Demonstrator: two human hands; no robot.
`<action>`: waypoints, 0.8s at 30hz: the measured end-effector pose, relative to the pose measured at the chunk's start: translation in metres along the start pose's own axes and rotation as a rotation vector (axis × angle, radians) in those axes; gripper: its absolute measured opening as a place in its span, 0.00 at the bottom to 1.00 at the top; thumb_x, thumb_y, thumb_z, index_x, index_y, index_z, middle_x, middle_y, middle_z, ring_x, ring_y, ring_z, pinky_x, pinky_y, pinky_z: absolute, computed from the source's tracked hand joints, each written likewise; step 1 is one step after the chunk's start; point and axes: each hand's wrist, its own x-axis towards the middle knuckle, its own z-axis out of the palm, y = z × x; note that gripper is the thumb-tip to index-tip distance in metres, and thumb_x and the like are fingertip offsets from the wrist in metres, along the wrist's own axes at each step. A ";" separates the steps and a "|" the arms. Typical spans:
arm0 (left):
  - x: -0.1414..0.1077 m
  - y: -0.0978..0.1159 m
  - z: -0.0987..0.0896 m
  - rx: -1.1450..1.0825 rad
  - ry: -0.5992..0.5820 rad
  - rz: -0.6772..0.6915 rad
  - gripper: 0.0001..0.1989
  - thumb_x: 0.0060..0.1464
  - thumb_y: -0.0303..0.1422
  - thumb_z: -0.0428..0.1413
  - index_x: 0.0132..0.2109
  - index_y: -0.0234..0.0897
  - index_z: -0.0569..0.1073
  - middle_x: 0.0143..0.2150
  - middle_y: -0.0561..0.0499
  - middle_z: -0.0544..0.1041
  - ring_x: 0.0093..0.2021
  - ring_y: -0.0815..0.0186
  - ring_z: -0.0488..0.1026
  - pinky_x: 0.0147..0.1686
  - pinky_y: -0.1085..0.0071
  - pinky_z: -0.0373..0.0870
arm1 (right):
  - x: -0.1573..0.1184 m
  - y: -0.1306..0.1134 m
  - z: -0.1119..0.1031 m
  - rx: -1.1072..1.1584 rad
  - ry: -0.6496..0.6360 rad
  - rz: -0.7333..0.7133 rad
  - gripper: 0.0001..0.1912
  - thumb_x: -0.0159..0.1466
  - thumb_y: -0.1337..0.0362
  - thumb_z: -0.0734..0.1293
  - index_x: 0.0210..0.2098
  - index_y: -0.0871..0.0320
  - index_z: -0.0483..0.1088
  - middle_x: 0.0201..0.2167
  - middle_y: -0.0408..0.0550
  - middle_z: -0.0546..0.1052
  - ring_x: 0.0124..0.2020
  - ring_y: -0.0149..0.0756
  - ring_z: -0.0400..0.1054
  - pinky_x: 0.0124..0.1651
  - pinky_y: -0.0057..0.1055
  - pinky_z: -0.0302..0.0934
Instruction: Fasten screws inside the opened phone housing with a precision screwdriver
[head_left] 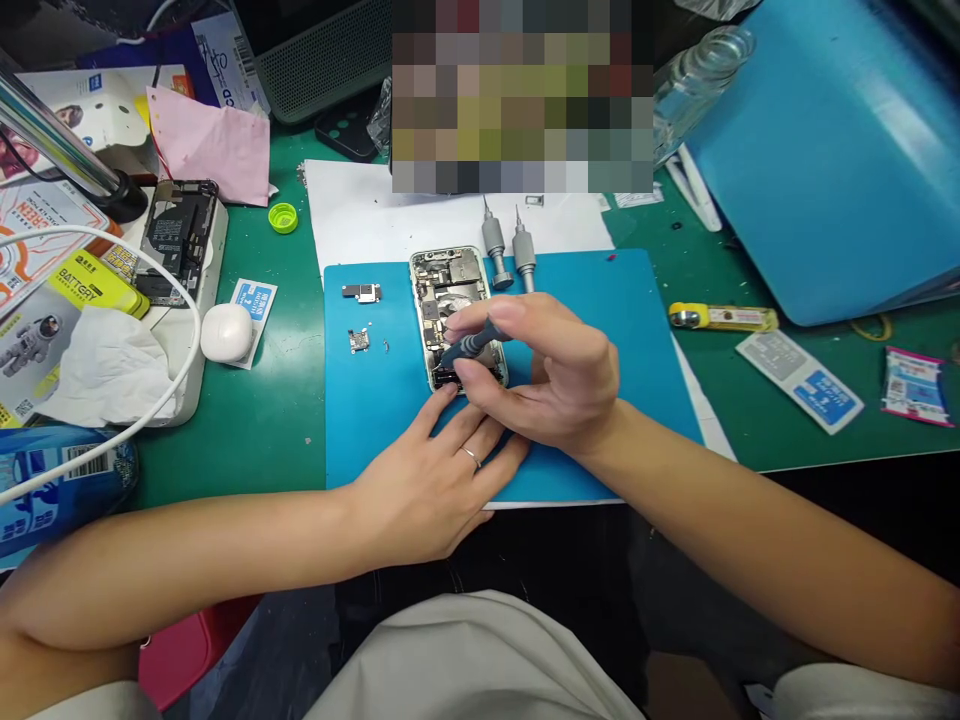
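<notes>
The right hand (561, 375) is gripping a dark tool (474, 345) over the opened phone (450, 262), which is lying on the blue mat (375, 420); the left hand (435, 475), spread, is resting at its near edge. A slipping tool could be scratching inner parts (463, 268).

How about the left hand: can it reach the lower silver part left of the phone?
Looks like yes: the left hand rests at the near end of the phone, with mostly blue mat between hand and silver part.
</notes>
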 end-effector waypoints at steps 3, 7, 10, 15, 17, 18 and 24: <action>0.000 0.000 0.000 0.007 -0.003 0.000 0.37 0.68 0.43 0.55 0.74 0.24 0.58 0.74 0.32 0.63 0.75 0.42 0.57 0.74 0.44 0.46 | 0.001 0.000 0.000 0.045 0.015 -0.004 0.34 0.66 0.71 0.70 0.67 0.44 0.61 0.49 0.49 0.83 0.45 0.47 0.82 0.39 0.44 0.82; 0.000 -0.001 0.001 0.008 0.005 0.003 0.36 0.68 0.43 0.54 0.74 0.24 0.58 0.73 0.32 0.63 0.75 0.42 0.57 0.73 0.44 0.47 | 0.003 0.000 -0.001 0.054 0.000 -0.015 0.37 0.64 0.70 0.74 0.67 0.44 0.61 0.50 0.48 0.83 0.47 0.47 0.82 0.42 0.43 0.82; -0.001 -0.001 0.001 0.018 0.025 -0.006 0.37 0.68 0.44 0.55 0.74 0.25 0.58 0.72 0.32 0.65 0.74 0.42 0.58 0.73 0.44 0.48 | 0.006 -0.003 -0.001 0.031 -0.006 -0.004 0.34 0.65 0.73 0.69 0.68 0.48 0.61 0.50 0.50 0.83 0.49 0.46 0.82 0.45 0.43 0.81; -0.002 -0.002 -0.001 0.020 0.037 -0.015 0.36 0.67 0.45 0.55 0.72 0.24 0.61 0.68 0.32 0.69 0.71 0.42 0.62 0.73 0.44 0.48 | 0.010 -0.005 0.002 -0.025 0.002 -0.097 0.34 0.65 0.72 0.72 0.68 0.55 0.60 0.46 0.53 0.84 0.45 0.42 0.82 0.44 0.37 0.81; -0.002 -0.003 -0.001 0.028 0.023 -0.012 0.35 0.68 0.45 0.54 0.72 0.24 0.60 0.68 0.32 0.70 0.71 0.42 0.63 0.71 0.44 0.51 | 0.011 -0.006 0.003 -0.026 0.006 -0.104 0.34 0.65 0.74 0.70 0.68 0.58 0.60 0.45 0.54 0.84 0.45 0.41 0.81 0.45 0.36 0.81; -0.002 -0.003 -0.002 0.033 0.016 -0.011 0.35 0.68 0.45 0.53 0.72 0.25 0.60 0.68 0.32 0.69 0.70 0.41 0.63 0.71 0.44 0.52 | 0.011 -0.006 0.003 -0.025 0.009 -0.098 0.34 0.65 0.76 0.69 0.68 0.58 0.60 0.46 0.55 0.84 0.46 0.42 0.81 0.45 0.36 0.80; -0.002 -0.004 -0.003 0.022 0.012 -0.016 0.36 0.68 0.44 0.53 0.73 0.25 0.59 0.69 0.31 0.69 0.71 0.42 0.63 0.71 0.44 0.52 | 0.010 -0.006 0.005 -0.015 0.024 -0.102 0.35 0.65 0.72 0.72 0.68 0.56 0.59 0.45 0.53 0.84 0.45 0.41 0.81 0.43 0.36 0.80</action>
